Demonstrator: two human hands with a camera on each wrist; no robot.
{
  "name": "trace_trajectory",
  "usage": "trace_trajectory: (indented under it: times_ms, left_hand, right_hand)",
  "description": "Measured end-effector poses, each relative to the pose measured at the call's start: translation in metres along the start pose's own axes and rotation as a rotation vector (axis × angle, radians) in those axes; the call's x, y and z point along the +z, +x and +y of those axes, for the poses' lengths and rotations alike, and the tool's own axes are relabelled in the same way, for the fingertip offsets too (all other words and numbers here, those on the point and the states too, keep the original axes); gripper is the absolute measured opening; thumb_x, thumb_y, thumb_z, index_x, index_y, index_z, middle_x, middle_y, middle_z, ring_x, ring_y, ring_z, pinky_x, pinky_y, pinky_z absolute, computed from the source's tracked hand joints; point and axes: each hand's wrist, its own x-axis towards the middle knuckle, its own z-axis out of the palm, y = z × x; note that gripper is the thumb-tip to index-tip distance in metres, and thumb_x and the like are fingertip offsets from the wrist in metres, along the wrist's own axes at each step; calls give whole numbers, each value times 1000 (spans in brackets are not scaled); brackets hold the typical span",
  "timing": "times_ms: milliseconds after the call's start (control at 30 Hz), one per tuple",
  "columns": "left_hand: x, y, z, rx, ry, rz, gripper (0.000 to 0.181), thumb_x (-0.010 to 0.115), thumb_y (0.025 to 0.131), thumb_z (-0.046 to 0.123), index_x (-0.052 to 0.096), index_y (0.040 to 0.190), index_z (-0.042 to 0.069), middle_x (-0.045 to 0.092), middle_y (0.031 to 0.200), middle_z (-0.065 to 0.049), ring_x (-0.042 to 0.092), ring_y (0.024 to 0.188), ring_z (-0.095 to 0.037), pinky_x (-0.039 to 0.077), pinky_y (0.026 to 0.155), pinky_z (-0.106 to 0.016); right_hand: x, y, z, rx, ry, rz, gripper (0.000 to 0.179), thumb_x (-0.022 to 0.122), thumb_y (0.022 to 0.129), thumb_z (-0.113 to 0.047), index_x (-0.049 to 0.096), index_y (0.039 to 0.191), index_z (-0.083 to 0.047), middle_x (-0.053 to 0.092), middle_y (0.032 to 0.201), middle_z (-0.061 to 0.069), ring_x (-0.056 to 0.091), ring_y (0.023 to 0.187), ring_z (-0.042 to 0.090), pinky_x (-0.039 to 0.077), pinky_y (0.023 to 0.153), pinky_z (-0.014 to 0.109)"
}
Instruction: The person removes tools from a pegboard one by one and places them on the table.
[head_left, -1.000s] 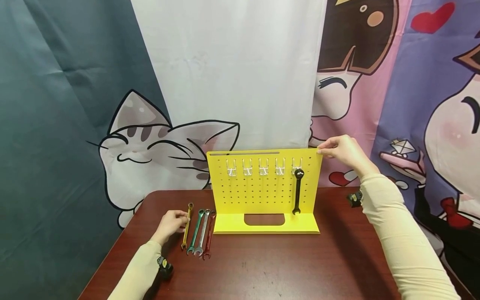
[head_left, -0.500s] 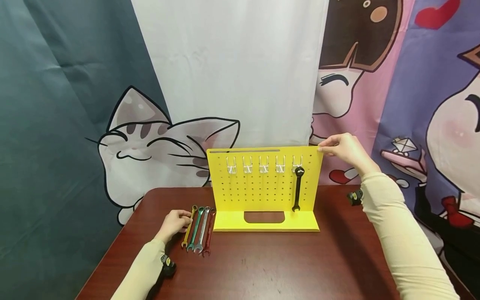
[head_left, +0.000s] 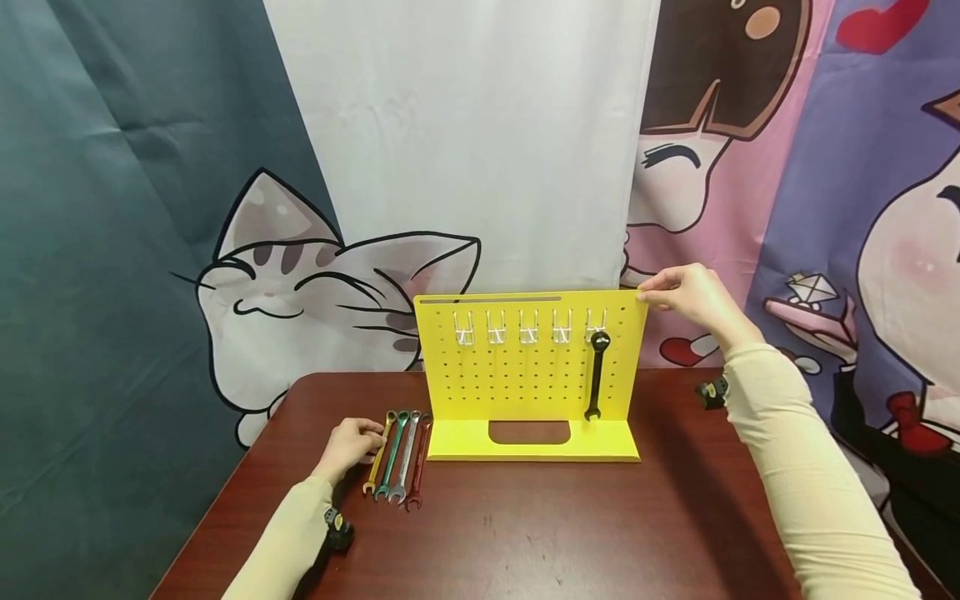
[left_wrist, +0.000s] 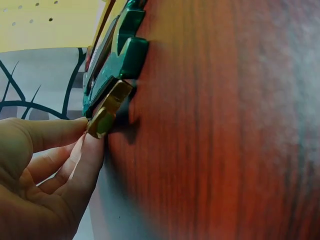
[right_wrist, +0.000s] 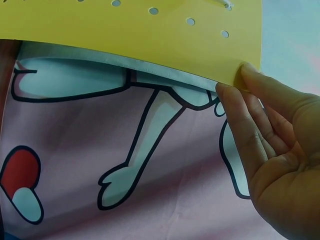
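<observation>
At the left of the table, my left hand [head_left: 351, 446] pinches a gold combination wrench [left_wrist: 114, 105] between thumb and fingers. Close beside it lie a green wrench [head_left: 393, 457], a silver wrench [head_left: 406, 460] and a red wrench [head_left: 418, 467]. My right hand [head_left: 690, 302] grips the upper right corner of a yellow pegboard stand [right_wrist: 150, 42], thumb on the front face and fingers at the edge. A black wrench [head_left: 596, 379] hangs upright from the pegboard's rightmost hook.
Several metal hooks [head_left: 529, 333] without tools run along the pegboard's upper part. The stand rests on a dark red wooden table [head_left: 525, 533]. A printed curtain [head_left: 480, 150] hangs behind the table.
The gold wrench's upper end has shifted right, toward the green wrench, with my left hand moving slightly right. My right hand keeps its hold on the pegboard corner.
</observation>
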Motion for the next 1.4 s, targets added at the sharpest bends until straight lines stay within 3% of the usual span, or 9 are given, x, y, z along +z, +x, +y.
trace_trajectory:
  times_ms: [500,1067,1400]
  left_hand:
    - [3,2,2,12,80,54,15,71,88,0,70,100,-9,71,83,-12,67,67,-21,61,61,-38]
    - [5,-2,12,7,218,83,7,69,84,1,73,80,-1,67,66,-7,61,49,-16,53,49,-29]
    - [6,-1,15,28,224,85,8,71,85,1,69,78,-1,63,70,-8,62,51,-18,56,48,-31]
  right_hand:
    - [-1,1,-2,-13,0,19,33,77,91,-32,76,112,-6,77,92,12,71,75,11,50,76,32]
    - [2,0,-1,-23,-2,6,31,77,91,-29,76,110,-5,76,95,15,74,78,19,48,82,38]
    - [0,0,2,-27,-4,6,36,78,90,-32,76,112,-4,77,91,14,74,76,14,50,70,24]
